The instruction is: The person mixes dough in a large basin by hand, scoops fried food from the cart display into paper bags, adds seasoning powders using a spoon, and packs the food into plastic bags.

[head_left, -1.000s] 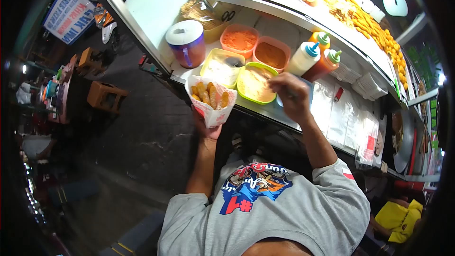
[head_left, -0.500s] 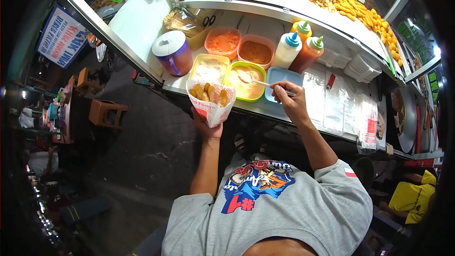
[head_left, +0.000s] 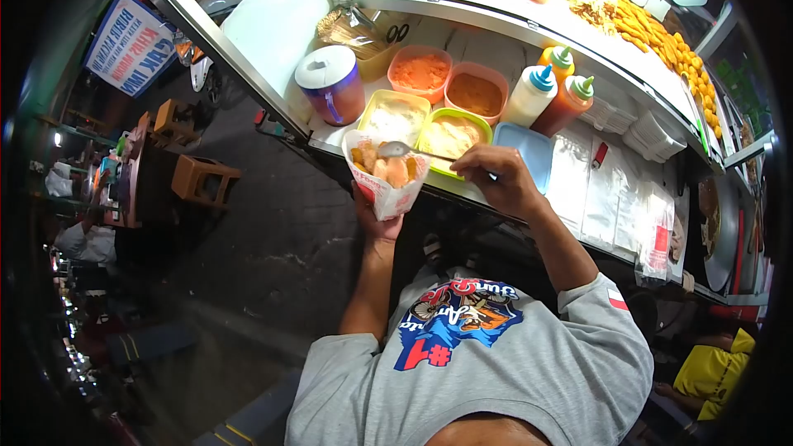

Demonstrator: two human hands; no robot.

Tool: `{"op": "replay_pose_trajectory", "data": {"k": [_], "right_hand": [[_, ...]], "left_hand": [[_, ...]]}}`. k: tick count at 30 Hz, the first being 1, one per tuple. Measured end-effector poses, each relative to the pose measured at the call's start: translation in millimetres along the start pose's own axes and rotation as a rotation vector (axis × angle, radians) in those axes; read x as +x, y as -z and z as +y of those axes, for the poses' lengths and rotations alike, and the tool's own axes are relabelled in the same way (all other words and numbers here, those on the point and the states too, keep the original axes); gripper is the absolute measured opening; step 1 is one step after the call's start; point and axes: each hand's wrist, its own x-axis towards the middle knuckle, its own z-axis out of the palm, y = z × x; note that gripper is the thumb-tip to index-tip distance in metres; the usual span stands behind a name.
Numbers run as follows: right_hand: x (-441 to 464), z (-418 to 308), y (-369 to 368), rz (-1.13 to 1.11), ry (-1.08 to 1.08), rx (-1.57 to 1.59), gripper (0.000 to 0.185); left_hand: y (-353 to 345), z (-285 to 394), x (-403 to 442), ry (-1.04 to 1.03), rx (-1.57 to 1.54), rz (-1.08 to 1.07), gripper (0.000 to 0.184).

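My left hand [head_left: 380, 216] is wrapped round a white and red printed paper food bag [head_left: 401, 201], held upright at the counter's edge. Fried snacks [head_left: 393, 170] fill its open top, with a pale powder or sauce over some of them. In my right hand [head_left: 499, 178] is the handle of a metal spoon [head_left: 396, 149], pinched between the fingers, its bowl just over the bag's mouth. Beside the bag stand a lime-green tub [head_left: 436, 167] of pale orange seasoning and a yellow tub [head_left: 382, 105] of whitish seasoning.
Behind are pink tubs of orange [head_left: 421, 72] and brown seasoning [head_left: 476, 95], a lidded blue-purple jar [head_left: 330, 87] and several squeeze bottles [head_left: 530, 95]. A light-blue lid [head_left: 524, 154] lies to the right, near plastic bags [head_left: 570, 169]. Fried food [head_left: 636, 16] covers the upper shelf. A person in yellow [head_left: 712, 376] is at right.
The spoon has moved left from the lime-green tub to over the paper bag. Pale seasoning now lies on the fried snacks. The whole view has shifted slightly.
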Motion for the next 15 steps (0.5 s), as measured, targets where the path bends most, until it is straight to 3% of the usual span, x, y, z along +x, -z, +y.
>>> {"op": "replay_pose_trajectory", "data": {"k": [3,4,5,7,11,15], "right_hand": [[21,20,-3,0.236,-0.028,-0.013,0.015],[31,27,-3,0.283,-0.067,0.006,0.014],[43,43,-5,0.357,-0.203,0.082,0.011],[71,77,-6,0.462,-0.116,-0.042,0.011],[97,136,-21,0.339,-0.254,-0.234,0.015],[99,152,-38,0.350,-0.336,-0.127,0.018]], "left_hand": [[20,17,21,0.063,-0.175,-0.274,0.063],[-5,15,20,-0.073,0.014,0.020,0.065],[-16,17,22,-0.085,-0.010,-0.032,0.065],[-28,20,27,-0.105,-0.061,-0.130,0.065],[-32,24,39,-0.113,-0.170,-0.201,0.061],[-29,24,44,-0.156,-0.063,-0.028,0.060]]}}
